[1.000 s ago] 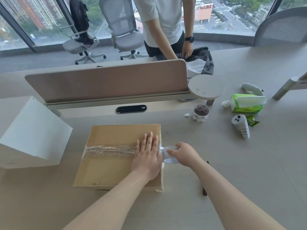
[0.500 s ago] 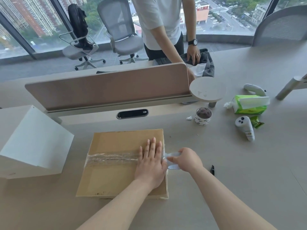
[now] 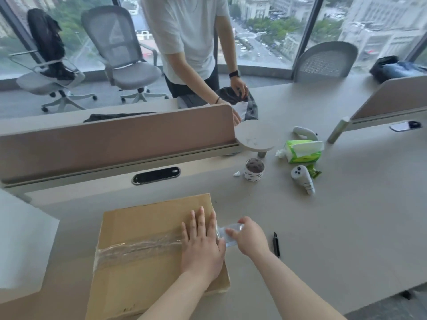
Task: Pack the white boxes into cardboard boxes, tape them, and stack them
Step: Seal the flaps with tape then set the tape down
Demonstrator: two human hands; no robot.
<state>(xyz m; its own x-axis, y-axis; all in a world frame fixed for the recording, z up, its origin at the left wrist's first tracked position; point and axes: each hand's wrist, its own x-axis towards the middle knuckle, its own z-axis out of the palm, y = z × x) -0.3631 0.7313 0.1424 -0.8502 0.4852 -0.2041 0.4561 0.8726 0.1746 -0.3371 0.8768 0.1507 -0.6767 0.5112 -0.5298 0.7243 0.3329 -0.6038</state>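
A flat cardboard box (image 3: 143, 227) lies on the desk in front of me, with a strip of clear tape (image 3: 138, 248) running across its top from the left edge. My left hand (image 3: 202, 243) lies flat with straight fingers on the right end of the tape, pressing it onto the box. Just off the box's right edge, my right hand (image 3: 250, 236) grips a roll of clear tape (image 3: 227, 234). A white box (image 3: 20, 245) stands at the left edge of the view.
A black pen (image 3: 276, 244) lies right of my right hand. Farther back are a second tape roll (image 3: 254, 170), two white controllers (image 3: 302, 179), a green tissue pack (image 3: 302, 151) and a desk divider (image 3: 111, 144). A person stands beyond the divider, handling dark cloth.
My hands keep the same hold on box and tape roll. The view has tilted up and shifted, so the box sits lower in the frame. The person opposite moved a hand on the cloth.
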